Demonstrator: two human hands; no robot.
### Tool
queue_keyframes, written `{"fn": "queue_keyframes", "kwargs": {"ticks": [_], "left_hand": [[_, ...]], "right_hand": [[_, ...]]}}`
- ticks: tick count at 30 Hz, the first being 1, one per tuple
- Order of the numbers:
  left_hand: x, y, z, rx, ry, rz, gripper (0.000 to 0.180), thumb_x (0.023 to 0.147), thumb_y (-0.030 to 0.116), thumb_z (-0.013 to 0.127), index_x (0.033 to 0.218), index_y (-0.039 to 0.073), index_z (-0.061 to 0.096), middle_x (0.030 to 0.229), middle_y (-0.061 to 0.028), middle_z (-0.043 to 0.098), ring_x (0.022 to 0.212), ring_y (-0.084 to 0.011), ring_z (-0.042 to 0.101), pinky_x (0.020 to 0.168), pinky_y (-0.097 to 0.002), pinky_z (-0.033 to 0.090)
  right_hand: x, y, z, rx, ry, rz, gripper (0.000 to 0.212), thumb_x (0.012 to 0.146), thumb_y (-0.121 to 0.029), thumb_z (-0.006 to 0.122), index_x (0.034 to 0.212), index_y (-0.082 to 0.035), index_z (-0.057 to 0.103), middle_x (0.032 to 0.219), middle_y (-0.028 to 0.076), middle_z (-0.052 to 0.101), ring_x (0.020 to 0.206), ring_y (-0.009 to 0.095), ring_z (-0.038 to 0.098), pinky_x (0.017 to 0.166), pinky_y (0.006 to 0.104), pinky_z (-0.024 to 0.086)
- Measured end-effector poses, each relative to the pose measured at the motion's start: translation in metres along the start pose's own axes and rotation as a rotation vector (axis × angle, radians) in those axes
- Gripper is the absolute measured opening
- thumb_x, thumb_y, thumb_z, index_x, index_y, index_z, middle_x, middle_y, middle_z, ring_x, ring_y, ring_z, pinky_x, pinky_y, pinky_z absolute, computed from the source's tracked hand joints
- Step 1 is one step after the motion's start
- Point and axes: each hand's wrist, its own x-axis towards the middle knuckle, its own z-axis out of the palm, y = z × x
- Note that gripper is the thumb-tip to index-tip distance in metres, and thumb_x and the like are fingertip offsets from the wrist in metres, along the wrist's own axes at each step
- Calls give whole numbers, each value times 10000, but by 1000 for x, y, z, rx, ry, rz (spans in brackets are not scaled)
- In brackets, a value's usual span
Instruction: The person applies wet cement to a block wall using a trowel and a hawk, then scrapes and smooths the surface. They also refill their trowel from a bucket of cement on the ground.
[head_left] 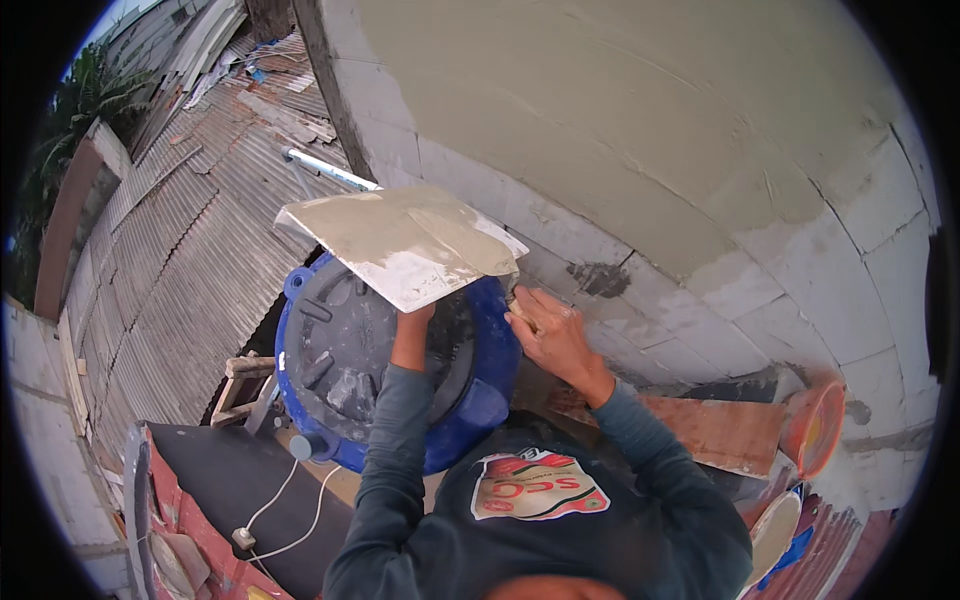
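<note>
A white plastering hawk (412, 282) is held up in front of me by my left hand (416, 320), which reaches under it. The board hides most of those fingers. Wet grey-beige plaster (370, 218) coats much of its top. At the hawk's right edge, my right hand (556, 335) is closed round the handle of a trowel (521, 307), whose blade looks smeared with plaster and lies against the board. Beyond is a block wall (470, 185), its upper part covered by a layer of damp plaster (620, 130).
A blue barrel (490, 330) with a dark lid (350, 330) stands under the hawk. Left lie a corrugated roof (170, 290) and a white cable with a plug (243, 538). A reddish plank (715, 432) and an orange bucket (822, 430) are at the right.
</note>
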Motion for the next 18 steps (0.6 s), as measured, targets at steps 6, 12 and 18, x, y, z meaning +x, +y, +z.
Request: {"fn": "queue_keyframes", "kwargs": {"ticks": [6,12,18], "left_hand": [[45,68,-15,-735,304,-108,404,882,55,689,1248,-65,567,1166,-164,666,1091,-258,624,991,-389,475],[30,43,-14,-386,133,-172,351,985,147,600,1293,-21,585,1305,-200,620,1221,-361,561,1101,-438,374],[37,60,25,-872,410,-242,323,1001,61,599,1296,-54,537,1301,-135,598,1182,-240,573,1026,-369,449]], "right_hand": [[19,-33,-36,187,-18,-124,377,861,-135,768,1184,27,661,944,187,678,777,372,657,675,411,541],[61,-34,-63,927,-360,306,368,1024,-253,626,1237,46,613,909,121,682,611,172,613,571,311,521],[77,-26,-28,1743,-452,684,435,1103,-332,420,1256,57,541,786,89,564,487,127,503,385,259,423]]}}
